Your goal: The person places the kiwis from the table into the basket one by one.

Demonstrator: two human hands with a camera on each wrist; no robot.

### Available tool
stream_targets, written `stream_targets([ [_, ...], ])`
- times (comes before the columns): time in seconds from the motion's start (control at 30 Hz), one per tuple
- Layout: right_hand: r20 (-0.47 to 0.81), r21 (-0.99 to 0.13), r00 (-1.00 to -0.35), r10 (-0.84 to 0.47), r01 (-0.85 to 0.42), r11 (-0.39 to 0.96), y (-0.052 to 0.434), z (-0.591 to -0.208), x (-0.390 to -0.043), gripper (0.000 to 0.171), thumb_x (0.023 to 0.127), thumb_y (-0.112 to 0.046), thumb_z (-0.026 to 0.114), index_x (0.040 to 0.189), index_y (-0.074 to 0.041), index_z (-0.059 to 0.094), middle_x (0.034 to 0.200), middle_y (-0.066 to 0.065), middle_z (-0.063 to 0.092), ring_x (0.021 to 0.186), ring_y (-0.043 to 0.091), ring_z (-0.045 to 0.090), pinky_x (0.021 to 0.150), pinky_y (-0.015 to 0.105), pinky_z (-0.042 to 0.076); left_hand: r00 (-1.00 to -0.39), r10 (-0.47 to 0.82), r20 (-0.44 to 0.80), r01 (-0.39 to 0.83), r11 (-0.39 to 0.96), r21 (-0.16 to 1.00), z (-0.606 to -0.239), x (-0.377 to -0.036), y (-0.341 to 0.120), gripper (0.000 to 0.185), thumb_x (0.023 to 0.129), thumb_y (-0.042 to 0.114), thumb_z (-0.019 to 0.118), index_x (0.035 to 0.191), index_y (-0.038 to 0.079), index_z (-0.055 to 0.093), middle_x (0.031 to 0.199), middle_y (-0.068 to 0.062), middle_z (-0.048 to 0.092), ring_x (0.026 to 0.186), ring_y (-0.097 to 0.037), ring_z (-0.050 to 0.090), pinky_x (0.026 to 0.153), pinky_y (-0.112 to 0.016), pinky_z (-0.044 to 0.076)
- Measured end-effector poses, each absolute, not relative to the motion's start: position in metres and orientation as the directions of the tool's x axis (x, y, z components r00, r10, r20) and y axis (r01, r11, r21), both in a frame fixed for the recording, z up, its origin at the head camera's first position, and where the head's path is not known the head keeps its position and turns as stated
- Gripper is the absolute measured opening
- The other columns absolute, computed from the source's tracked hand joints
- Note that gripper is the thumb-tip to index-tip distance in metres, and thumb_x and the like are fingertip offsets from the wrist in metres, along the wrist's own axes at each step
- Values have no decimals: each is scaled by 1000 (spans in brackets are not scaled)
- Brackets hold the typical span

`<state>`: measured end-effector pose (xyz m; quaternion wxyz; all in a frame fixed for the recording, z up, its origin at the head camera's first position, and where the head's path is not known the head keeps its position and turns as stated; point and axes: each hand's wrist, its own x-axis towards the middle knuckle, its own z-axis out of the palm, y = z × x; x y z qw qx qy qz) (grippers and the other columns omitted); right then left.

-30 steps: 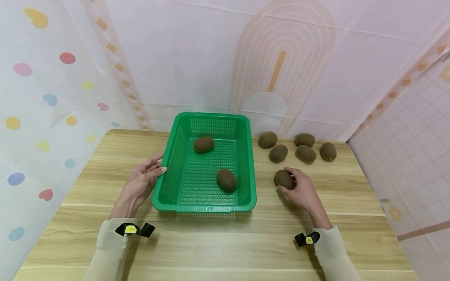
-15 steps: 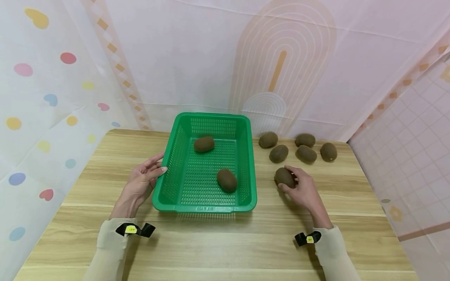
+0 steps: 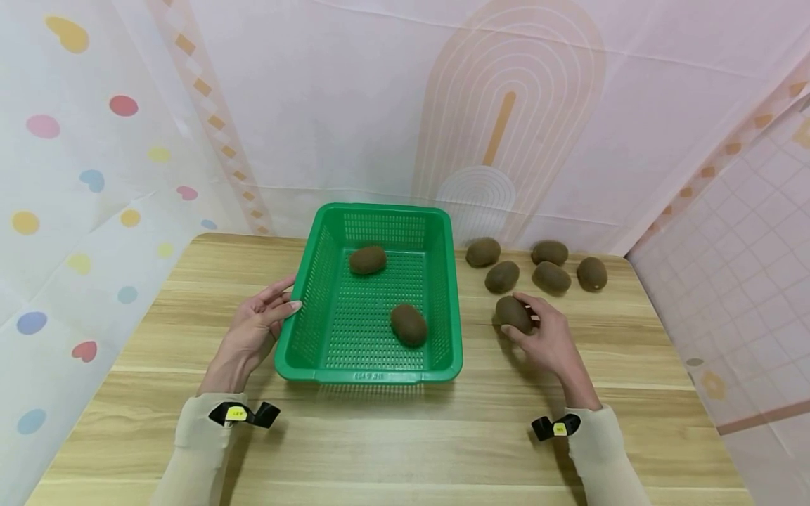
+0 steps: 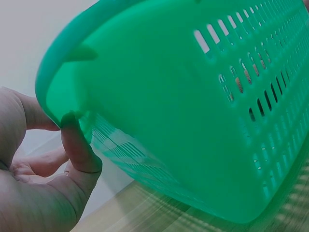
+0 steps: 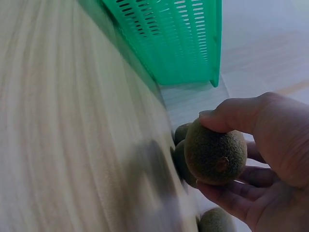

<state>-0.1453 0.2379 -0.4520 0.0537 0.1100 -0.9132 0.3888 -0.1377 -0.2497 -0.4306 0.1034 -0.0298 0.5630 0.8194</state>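
right hand point(image 3: 549, 336) curls round a kiwi point(image 3: 512, 313), lifted just right of the green basket point(image 3: 443, 365). left hand point(image 3: 256, 330), fingers relaxed, touches the basket's left rim.

I'm looking at a staged recording booth rather than a lived-in room: printed pastel backdrop sheets point(image 3: 354, 105) with dots and arches are hanging on three sides, closing in a plain wooden table point(image 3: 392, 443) and hiding any real walls.

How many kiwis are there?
7: two in the green basket, at and; one held in the right hand, at; four on the table behind, at.
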Motion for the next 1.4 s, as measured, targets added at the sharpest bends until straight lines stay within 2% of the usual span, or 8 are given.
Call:
stream_targets([
  [0.23, 202, -721, -966, -164, -260, 643, 236, -447, -149, 60, 89, -9, 79, 143, 0, 55, 140, 21, 61, 120, 41, 63, 99, 56, 58, -978, 144, -151, -192, -343, 919, -430, -137, -249, 68, 98, -3, 65, 159, 2, 34, 110, 1, 72, 93, -9, 73, 81, -23, 64],
  [0.97, 273, -771, -951, -144, -306, 559, 215, -422, -156, 59, 90, -14, 79, 145, -9, 58, 139, 15, 63, 123, 36, 62, 99, 56, 58, -977, 131, -167, -204, -357, 911, -430, -137, -249, 69, 97, -3, 66, 158, 4, 36, 108, 1, 73, 93, -8, 74, 81, -23, 64],
  [1.4, 292, -793, -944, -156, -330, 513, 200, -403, -161, 61, 90, -18, 80, 146, -14, 58, 140, 9, 63, 120, 28, 63, 97, 48, 59, -976, 124, -176, -210, -364, 907, -431, -139, -250, 71, 96, -4, 67, 159, 3, 35, 111, 1, 73, 94, -9, 74, 82, -23, 64],
])
